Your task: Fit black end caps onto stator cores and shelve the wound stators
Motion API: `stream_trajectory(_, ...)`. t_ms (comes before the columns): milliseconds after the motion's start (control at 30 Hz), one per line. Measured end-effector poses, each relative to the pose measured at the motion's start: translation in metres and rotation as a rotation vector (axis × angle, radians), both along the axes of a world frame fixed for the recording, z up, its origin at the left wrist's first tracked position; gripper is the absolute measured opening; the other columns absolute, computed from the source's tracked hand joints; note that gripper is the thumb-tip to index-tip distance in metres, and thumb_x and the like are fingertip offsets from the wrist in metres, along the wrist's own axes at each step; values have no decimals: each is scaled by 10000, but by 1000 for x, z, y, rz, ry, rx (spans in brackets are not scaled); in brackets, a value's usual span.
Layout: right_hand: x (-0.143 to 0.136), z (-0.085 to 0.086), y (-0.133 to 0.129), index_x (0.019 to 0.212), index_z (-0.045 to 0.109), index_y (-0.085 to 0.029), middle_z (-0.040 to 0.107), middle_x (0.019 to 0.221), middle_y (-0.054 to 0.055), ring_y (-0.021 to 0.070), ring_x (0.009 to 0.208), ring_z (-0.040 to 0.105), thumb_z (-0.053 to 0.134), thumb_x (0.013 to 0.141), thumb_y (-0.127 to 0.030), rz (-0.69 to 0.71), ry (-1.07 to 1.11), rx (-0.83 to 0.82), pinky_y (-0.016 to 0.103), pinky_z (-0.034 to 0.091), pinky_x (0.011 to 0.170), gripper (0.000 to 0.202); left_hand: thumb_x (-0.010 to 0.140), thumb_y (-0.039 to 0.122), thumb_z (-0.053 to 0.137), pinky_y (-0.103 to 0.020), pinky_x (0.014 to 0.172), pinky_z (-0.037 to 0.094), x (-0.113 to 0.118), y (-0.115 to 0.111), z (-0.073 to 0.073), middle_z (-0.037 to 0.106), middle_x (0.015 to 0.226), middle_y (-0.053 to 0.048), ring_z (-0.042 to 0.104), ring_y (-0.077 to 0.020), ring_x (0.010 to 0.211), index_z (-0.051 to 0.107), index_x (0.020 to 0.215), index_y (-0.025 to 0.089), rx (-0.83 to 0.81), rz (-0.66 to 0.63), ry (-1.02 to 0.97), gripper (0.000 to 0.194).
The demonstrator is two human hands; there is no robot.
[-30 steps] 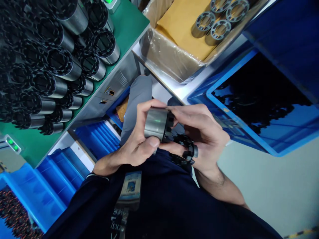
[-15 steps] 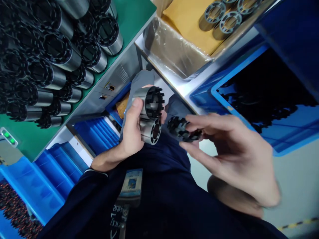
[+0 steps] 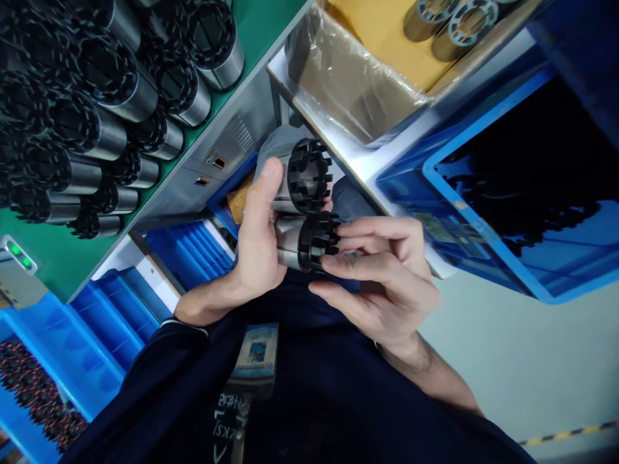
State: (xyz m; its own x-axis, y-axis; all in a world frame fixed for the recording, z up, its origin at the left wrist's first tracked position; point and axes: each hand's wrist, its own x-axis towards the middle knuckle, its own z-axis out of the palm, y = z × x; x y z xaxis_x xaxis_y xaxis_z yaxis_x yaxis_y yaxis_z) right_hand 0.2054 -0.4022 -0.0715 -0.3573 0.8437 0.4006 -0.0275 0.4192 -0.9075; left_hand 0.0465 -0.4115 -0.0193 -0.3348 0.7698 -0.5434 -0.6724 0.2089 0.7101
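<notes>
My left hand (image 3: 258, 238) is wrapped round two metal stator cores side by side, with its thumb on top. The upper stator core (image 3: 284, 201) bears a black toothed plastic ring (image 3: 296, 180) on its right end. On the right end of the lower stator core (image 3: 290, 240) sits another black toothed plastic ring (image 3: 309, 243). The fingers of my right hand (image 3: 387, 274) touch the rim of this lower ring, with the thumb a little below it. Whether the lower ring is fully seated I cannot tell.
Several ringed stator cores (image 3: 140, 96) stand on the green table (image 3: 261, 38) at upper left. A plastic-lined carton (image 3: 348, 84) holds bare cores. At right is a blue bin (image 3: 464, 206) of black parts. Blue trays (image 3: 97, 348) lie at lower left.
My right hand has moved left and brought its black ring onto the bare end of the lower stator core. My left hand still holds both cores.
</notes>
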Motion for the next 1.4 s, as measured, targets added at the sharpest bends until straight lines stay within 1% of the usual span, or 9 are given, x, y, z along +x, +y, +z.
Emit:
stream_trajectory(133, 2, 1, 6, 1248, 889, -290, 738, 1455, 91, 156, 844, 734, 1019, 901, -238, 70, 52, 33, 362, 741, 710, 374, 1123, 556, 623, -397, 918, 740, 1, -2, 2, 835, 1142, -58, 859, -277, 1163, 652, 1089, 238, 2, 39, -44, 321)
stream_trajectory(300, 5, 0, 12, 1127, 857, -320, 761, 1546, 86, 222, 882, 768, 1019, 903, -278, 156, 5, 12, 441, 741, 711, 280, 1158, 578, 521, -386, 931, 732, -1, -3, 2, 822, 998, -88, 852, -280, 1152, 677, 928, 241, 22, -75, -59, 436)
stream_trajectory(433, 4, -2, 9, 1366, 815, -352, 817, 1465, 74, 333, 1222, 815, 1043, 862, -273, 114, 49, -80, 533, 769, 1013, 558, 1152, 590, 562, -393, 948, 733, -1, -4, 1, 828, 983, -86, 868, -286, 1108, 711, 949, 218, 43, -58, -64, 449)
stream_trajectory(533, 4, 1, 9, 1552, 755, -319, 833, 1427, 74, 333, 1286, 801, 1026, 840, -218, 137, 38, -116, 460, 774, 925, 769, 1132, 623, 616, -393, 925, 741, -2, -5, -2, 837, 973, -86, 880, -297, 1069, 733, 998, 210, 45, -42, -62, 450)
stream_trajectory(600, 7, 4, 9, 1557, 771, -326, 822, 1448, 79, 348, 1309, 797, 987, 866, -197, 158, -14, -100, 461, 775, 898, 735, 1137, 656, 612, -396, 919, 745, -2, -6, -3, 833, 957, -81, 886, -303, 1060, 739, 1020, 207, 39, -39, -56, 481)
stream_trajectory(667, 10, 7, 10, 1528, 797, -364, 799, 1467, 82, 381, 1353, 783, 956, 899, -205, 148, -60, -79, 516, 779, 978, 667, 1146, 699, 567, -396, 900, 749, -3, -6, -5, 822, 930, -74, 887, -308, 1060, 738, 1009, 209, 30, -45, -31, 537)
stream_trajectory(1000, 17, 9, 9, 1532, 804, -468, 747, 1428, 80, 346, 1258, 802, 999, 927, -320, 132, -102, -96, 502, 787, 994, 653, 1197, 720, 311, -401, 903, 748, -3, -8, -8, 818, 955, -69, 859, -310, 1184, 746, 1013, 247, 30, -150, 109, 668)
stream_trajectory(1167, 19, 7, 10, 1548, 783, -505, 739, 1449, 61, 292, 1196, 799, 997, 930, -279, 134, -114, -30, 461, 777, 966, 692, 1122, 747, 565, -466, 1055, 739, -2, -13, -9, 849, 1032, -56, 831, -362, 1312, 764, 912, 233, 38, -200, 50, 590)
stream_trajectory(1400, 19, 7, 14, 1517, 803, -508, 790, 1302, 48, 310, 1181, 801, 1009, 920, -367, 141, -91, 42, 490, 764, 963, 647, 1143, 643, 598, -476, 1180, 699, -5, -15, -6, 870, 1124, -14, 793, -332, 1411, 782, 1008, 241, 121, -260, -68, 462)
